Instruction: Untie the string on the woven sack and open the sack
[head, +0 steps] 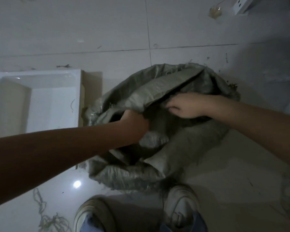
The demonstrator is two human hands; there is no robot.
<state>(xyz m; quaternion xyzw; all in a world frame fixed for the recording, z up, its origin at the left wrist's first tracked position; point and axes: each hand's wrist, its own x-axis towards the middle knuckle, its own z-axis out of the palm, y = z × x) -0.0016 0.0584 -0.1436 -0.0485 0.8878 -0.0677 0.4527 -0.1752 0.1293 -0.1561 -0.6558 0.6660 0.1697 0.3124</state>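
Note:
A grey-green woven sack [159,91] stands on the tiled floor in front of my feet, its mouth gaping with a dark opening in the middle. My left hand [134,124] grips the near left edge of the mouth, fingers tucked inside the fabric. My right hand [184,106] holds the right side of the rim, fingers curled over the cloth. A loose pale string [47,218] lies in a tangle on the floor at the lower left, apart from the sack.
A white rectangular basin [37,97] sits on the floor left of the sack. My two shoes [181,206] are just below the sack. A white power strip [241,4] and a small lump of debris [215,11] lie at the top right.

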